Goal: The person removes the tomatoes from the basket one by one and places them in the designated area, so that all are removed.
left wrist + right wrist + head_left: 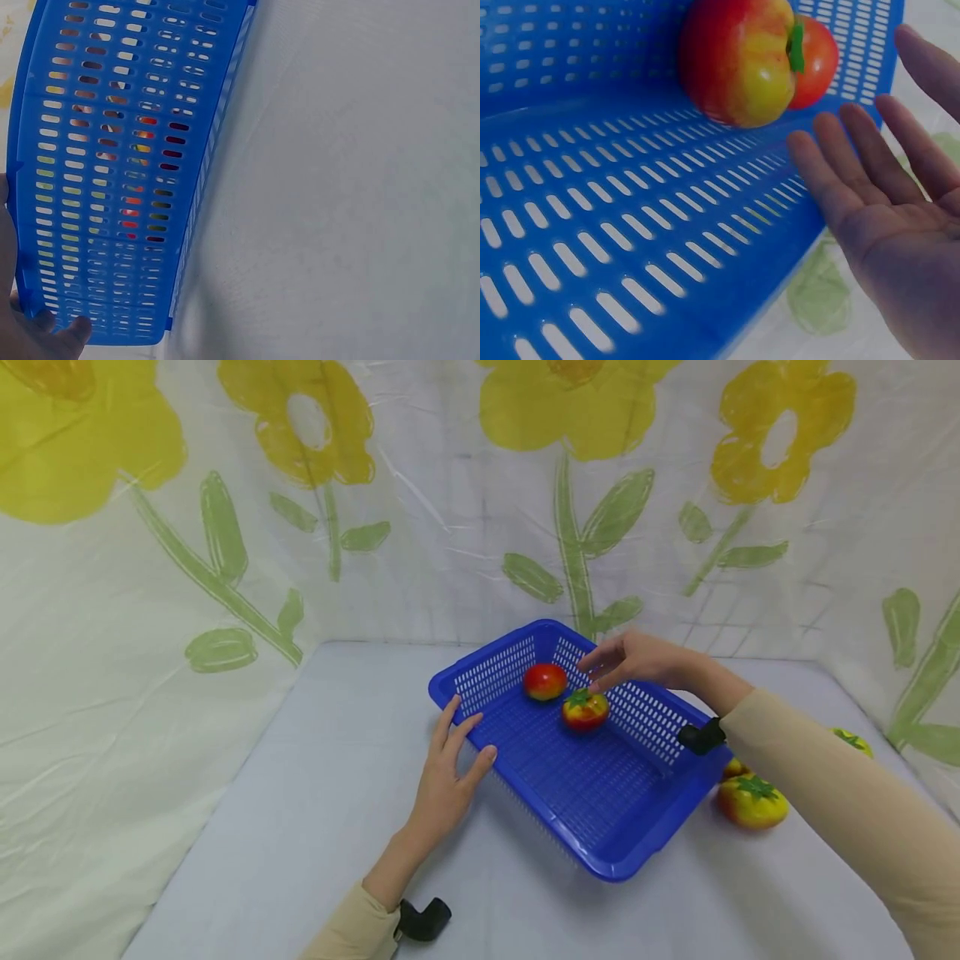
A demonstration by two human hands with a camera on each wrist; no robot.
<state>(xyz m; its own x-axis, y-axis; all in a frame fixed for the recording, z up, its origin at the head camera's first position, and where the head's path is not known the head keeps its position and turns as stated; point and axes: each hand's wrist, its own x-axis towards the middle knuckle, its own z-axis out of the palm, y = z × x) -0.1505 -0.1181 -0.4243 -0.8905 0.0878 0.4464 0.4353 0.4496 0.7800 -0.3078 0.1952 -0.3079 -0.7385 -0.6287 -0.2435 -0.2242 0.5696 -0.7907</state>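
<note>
A blue plastic basket [570,793] with slotted walls sits on the table. Inside it are a red-and-yellow toy fruit with a green leafy top [586,713], tomato-like, and a redder round fruit [545,682] beside it. My left hand [442,785] touches the rim on the basket's left side, fingers spread and fairly straight. In the left wrist view, its fingertips [75,330] lie near the outer wall. Over the basket's far side is my right hand [637,658], just above the leafy-topped fruit. The right wrist view shows that hand [907,240] with extended fingers and nothing held.
More red-and-yellow leafy-topped fruit [752,802] lies right of the basket, some partly hidden by the basket and right sleeve. Another fruit [852,742] shows beyond that sleeve. A flower-patterned curtain [420,568] hangs behind the white table [322,760].
</note>
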